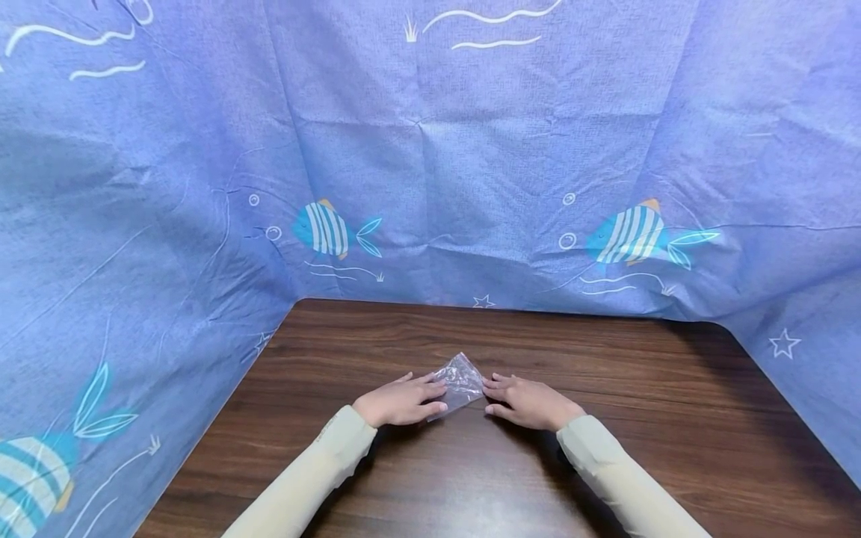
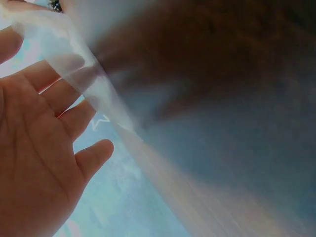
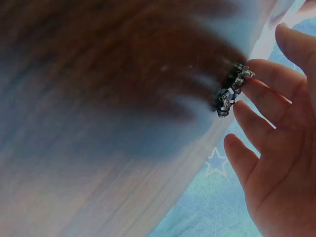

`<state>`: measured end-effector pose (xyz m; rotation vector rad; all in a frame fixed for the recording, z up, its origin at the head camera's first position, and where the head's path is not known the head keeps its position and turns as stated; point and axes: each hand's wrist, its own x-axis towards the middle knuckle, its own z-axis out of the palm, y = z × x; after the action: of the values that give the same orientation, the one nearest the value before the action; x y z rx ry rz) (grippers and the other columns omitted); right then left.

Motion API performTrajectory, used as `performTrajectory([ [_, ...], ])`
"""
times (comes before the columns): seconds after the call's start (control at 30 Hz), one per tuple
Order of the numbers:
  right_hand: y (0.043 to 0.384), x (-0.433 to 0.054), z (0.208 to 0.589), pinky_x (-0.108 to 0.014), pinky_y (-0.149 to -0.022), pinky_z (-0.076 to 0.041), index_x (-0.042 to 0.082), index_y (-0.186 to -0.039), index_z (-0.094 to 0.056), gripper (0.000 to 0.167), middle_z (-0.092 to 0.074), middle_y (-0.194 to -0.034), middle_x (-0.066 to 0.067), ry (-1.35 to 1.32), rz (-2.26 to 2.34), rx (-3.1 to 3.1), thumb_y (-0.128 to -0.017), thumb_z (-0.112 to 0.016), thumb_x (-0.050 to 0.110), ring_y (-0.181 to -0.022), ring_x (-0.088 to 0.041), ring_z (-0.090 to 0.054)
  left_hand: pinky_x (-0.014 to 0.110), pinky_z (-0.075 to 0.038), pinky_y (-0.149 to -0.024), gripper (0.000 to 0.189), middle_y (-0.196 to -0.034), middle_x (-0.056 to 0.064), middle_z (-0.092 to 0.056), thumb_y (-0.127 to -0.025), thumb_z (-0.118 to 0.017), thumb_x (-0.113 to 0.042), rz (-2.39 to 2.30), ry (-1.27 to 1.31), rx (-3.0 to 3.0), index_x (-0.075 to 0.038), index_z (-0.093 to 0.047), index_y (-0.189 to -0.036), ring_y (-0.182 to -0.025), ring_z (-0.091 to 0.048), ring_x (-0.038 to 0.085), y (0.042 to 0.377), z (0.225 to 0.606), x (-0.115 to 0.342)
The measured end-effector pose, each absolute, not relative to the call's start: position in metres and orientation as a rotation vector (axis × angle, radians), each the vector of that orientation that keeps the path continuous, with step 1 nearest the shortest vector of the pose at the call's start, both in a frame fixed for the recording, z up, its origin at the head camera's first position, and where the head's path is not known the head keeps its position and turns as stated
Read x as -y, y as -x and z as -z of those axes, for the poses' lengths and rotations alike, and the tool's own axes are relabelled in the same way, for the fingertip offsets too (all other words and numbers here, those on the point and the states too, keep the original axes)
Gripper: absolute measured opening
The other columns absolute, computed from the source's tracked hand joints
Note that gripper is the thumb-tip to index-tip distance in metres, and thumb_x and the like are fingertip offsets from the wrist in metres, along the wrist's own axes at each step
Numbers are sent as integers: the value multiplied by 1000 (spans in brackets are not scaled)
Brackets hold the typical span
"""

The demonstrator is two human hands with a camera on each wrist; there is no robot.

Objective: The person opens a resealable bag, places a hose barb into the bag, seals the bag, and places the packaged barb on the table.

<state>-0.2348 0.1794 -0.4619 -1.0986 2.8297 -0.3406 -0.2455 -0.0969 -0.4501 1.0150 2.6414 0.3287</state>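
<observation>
A clear plastic bag (image 1: 460, 381), crinkled at its far corner, lies on the table between the two hands. My left hand (image 1: 403, 400) rests palm down with its fingertips on the bag's left edge. In the left wrist view the film overlaps the extended fingers of the left hand (image 2: 47, 133). My right hand (image 1: 534, 402) is palm down at the bag's right edge, fingers extended and slightly spread. A small cluster of shiny black and silver pieces (image 3: 229, 94) shows at the fingertips of the right hand (image 3: 281, 133) in the right wrist view; the head view hides it.
The dark wood-grain table (image 1: 471, 478) has rounded far corners. Blue fabric (image 1: 484, 172) printed with fish, stars and wavy lines hangs along its far edge and both sides. Light sleeves (image 1: 323, 463) cover both forearms.
</observation>
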Motion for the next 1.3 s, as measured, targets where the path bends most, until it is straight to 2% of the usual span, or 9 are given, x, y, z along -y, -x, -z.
performTrajectory([
  [0.2, 230, -178, 465, -49, -105, -38, 4, -130, -60, 45, -59, -134, -11, 1175, 322, -2849, -98, -52, 35, -131, -33, -48, 54, -23, -114, 50, -147, 5, -46, -101, -44, -40, -315, -1012, -2661, -11, -48, -142, -143, -31, 24, 250, 451, 98],
  [0.47, 223, -172, 464, -46, -104, -40, 4, -126, -63, 43, -62, -130, -10, 1210, 305, -2865, -97, -54, 34, -129, -31, -51, 54, -25, -113, 47, -145, 3, -49, -99, -51, -34, -298, -1001, -2691, -11, -51, -140, -142, -33, 25, 258, 453, 98],
  [0.83, 212, -164, 459, -46, -102, -42, 6, -123, -66, 42, -62, -129, -12, 1245, 260, -2883, -96, -55, 37, -125, -31, -54, 53, -22, -115, 45, -147, 6, -45, -99, -53, -26, -369, -961, -2663, -13, -49, -142, -143, -30, 27, 262, 453, 103],
  [1.1, 208, -156, 459, -47, -101, -43, 7, -125, -64, 43, -60, -132, -12, 1227, 265, -2865, -97, -54, 38, -126, -30, -54, 56, -25, -112, 44, -145, 11, -48, -96, -57, -15, -378, -997, -2678, -9, -51, -139, -141, -33, 32, 265, 452, 105],
  [1.3, 207, -152, 463, -46, -100, -44, 10, -126, -64, 43, -59, -133, -9, 1234, 273, -2872, -97, -52, 39, -126, -27, -53, 56, -25, -112, 45, -143, 9, -51, -94, -59, -9, -357, -997, -2698, -10, -53, -138, -140, -35, 30, 267, 453, 106],
])
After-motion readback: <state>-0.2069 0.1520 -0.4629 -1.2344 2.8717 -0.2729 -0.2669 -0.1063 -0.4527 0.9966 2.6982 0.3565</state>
